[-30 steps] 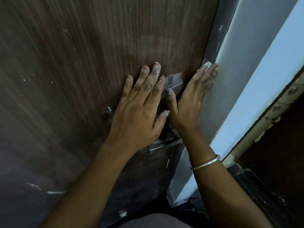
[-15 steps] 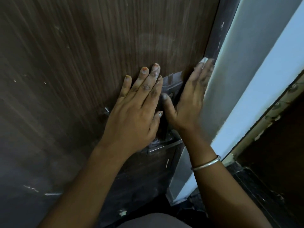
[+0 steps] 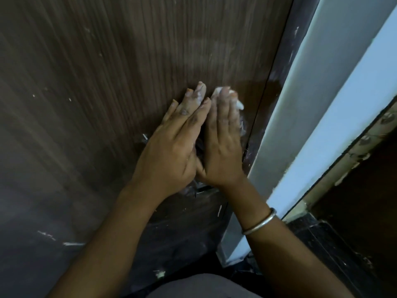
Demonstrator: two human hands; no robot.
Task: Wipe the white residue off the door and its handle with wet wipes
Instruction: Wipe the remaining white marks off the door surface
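Pressing left hand (image 3: 171, 151) flat on door (image 3: 120, 61), fingers straight; pinning wipe (image 3: 238, 104) under right hand's (image 3: 223, 151) straight fingers, hands touching.

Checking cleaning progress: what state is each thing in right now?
door: white specks on it; wet-looking patch near its right edge.
wet wipe: bunched, pinned against the door.
left hand: flat on the door, fingers straight.
right hand: flat, fingertips pressing the wet wipe.
handle: mostly hidden under both hands.
bangle: on the right wrist.
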